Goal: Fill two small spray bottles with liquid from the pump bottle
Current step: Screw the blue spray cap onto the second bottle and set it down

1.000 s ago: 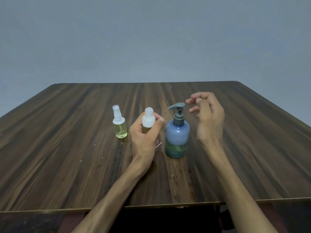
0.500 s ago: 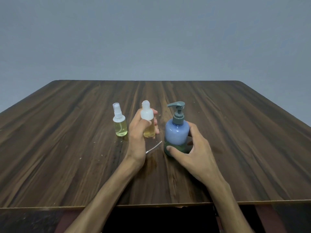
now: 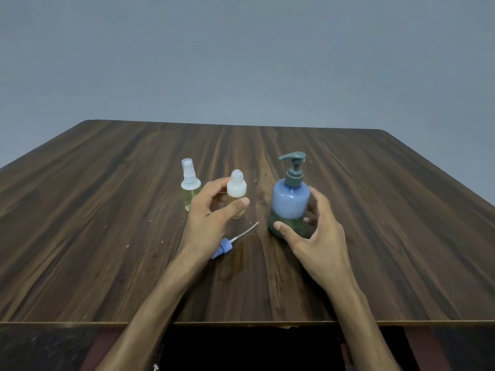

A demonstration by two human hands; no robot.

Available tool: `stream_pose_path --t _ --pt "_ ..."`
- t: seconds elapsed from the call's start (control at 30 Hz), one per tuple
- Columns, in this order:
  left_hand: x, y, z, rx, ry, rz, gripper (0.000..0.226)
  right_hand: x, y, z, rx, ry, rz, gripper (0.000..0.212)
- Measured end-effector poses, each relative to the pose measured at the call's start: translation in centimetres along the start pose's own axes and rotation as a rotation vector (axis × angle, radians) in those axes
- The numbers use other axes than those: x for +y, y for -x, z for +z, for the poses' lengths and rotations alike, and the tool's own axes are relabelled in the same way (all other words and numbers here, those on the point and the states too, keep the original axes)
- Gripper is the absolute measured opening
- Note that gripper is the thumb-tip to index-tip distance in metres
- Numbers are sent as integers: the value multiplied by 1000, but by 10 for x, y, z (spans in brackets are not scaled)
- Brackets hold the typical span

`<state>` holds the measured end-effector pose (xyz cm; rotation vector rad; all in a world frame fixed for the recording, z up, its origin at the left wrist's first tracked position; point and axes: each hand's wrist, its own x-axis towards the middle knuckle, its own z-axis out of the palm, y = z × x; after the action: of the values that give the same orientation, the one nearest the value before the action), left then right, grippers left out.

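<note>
Pump btl (image 3: pixel 290 202) upright on table (image 3: pixel 107 210), approx centre, just to 3 o'clock of the two spray btls; blue top, greenish liq. low in base, grey pump head on w/ spout pointing to 9 o'clock. R hand (image 3: pixel 313 236) wraps its lower body: thumb across near side, fingers curled behind, firm hold. Spray btl 2 (image 3: pixel 236 195) at 9 o'clock of pump btl, pale yellow liq. visible, white rounded cap on; L hand (image 3: pixel 211 215) pinches it, thumb in front, fingers behind; can't tell if lifted or resting. Spray btl 1 (image 3: pixel 190 187) further to 9 o'clock, standing, sprayer on, yellow liq. approx half up. Loose blue sprayer head w/ dip tube (image 3: pixel 226 246) lies at 6 o'clock of btl 2, beside a wet patch. Judgement: both small btls hold liq.; filling looks largely done, remaining = fit the right top on btl 2, set down.
</note>
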<state>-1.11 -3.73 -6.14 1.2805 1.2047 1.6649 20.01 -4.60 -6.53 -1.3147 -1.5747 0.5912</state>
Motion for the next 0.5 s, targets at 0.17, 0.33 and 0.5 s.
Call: stream_pose_path --t 0.17,0.33,0.5 --pt "0 -4 -16 91 32 -47 26 -21 17 -9 326 6 -412 34" --pt "5 -9 -26 102 42 -97 28 -45 10 25 -351 199 -484 31" --pt "7 -13 -29 97 101 -127 27 -54 -14 54 -704 492 -551 42"
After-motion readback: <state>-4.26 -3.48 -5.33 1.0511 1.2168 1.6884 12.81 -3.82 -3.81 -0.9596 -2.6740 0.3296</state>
